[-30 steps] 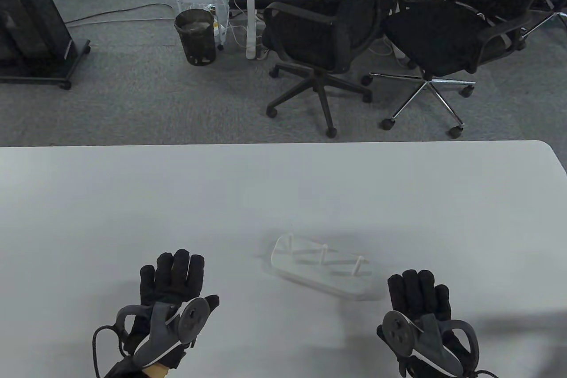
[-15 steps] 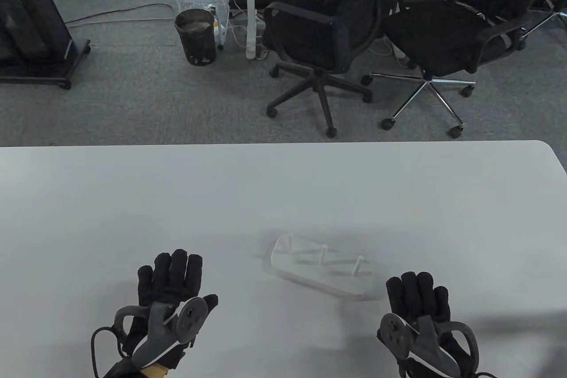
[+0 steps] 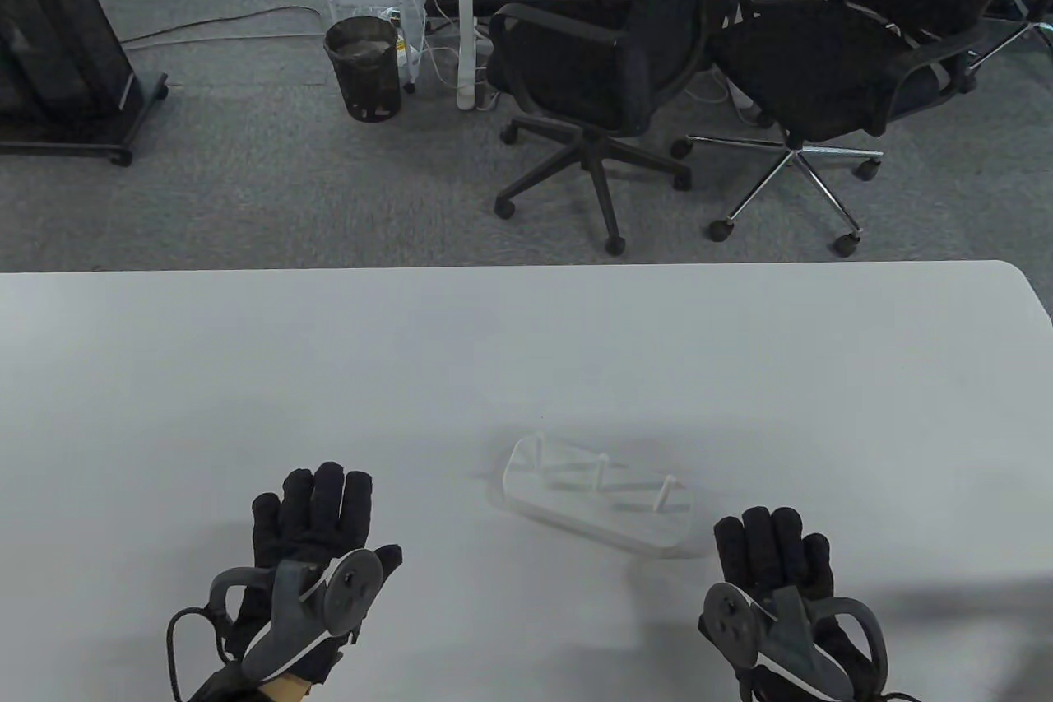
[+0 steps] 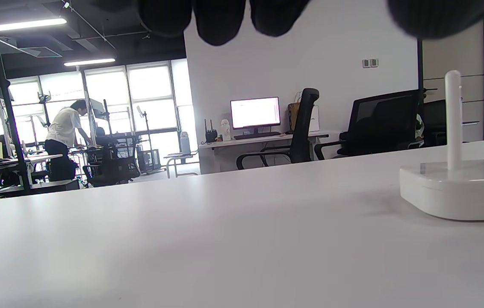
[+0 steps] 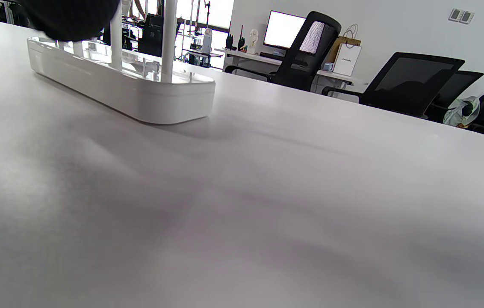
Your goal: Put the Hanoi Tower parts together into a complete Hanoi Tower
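The left hand [image 3: 317, 525] lies palm down on the white bench [image 3: 526, 340] at about 8 o'clock from the tower base, fingers stretched out flat and together, the grip holding nothing. In the left wrist view its fingertips [image 4: 218, 21] hang just above the bench top.

The Hanoi Tower base [image 3: 596, 506] sits between the hands, toward 6 o'clock of the bench, lying slantwise with its far end toward 10 o'clock and its near end toward 4 o'clock. It is a white oblong slab with rounded corners and three thin upright pegs [image 3: 603, 471]. It looks like glossy moulded plastic: probably light, stiff and rather slippery, so liable to skate if nudged. The pegs look slender and are best not used as handles; the sound hold is across the slab's long sides, or pressing down on one end.

No discs show in any view.

The right hand [image 3: 773, 550] rests at 4 o'clock from the base, near its end but apart, fingers extended, the grip empty.
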`<state>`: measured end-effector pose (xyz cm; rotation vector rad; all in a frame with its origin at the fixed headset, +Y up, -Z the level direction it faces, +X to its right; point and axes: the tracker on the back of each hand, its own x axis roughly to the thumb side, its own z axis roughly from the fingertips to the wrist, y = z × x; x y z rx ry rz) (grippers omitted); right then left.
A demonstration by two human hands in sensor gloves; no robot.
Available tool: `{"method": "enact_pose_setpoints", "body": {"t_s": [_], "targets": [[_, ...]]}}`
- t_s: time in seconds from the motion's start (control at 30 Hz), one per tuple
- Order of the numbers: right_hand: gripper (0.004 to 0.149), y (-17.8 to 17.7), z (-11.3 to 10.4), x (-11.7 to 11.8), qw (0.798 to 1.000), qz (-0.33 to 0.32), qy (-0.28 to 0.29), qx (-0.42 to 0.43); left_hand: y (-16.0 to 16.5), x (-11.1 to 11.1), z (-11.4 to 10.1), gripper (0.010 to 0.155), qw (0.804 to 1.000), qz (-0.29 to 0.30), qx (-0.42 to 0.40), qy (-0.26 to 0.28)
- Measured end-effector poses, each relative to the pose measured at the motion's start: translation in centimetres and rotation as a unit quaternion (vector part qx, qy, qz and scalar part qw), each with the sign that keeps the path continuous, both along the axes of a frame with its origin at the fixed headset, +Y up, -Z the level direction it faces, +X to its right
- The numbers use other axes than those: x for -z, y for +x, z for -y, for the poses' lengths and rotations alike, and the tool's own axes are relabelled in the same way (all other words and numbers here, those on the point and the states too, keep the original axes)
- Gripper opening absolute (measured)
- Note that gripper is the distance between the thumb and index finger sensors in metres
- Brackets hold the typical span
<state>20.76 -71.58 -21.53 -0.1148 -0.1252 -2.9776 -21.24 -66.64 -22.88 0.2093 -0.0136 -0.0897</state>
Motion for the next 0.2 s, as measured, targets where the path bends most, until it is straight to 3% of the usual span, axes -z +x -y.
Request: {"method": "enact_pose_setpoints", "body": {"t_s": [0.2], "targets": [[0.099,-0.04,0.36,0.07,1.0,0.0,-0.014,-0.001,-0.12,0.17,0.39,0.085,1.0,-0.001,-0.005,-0.006]]}}
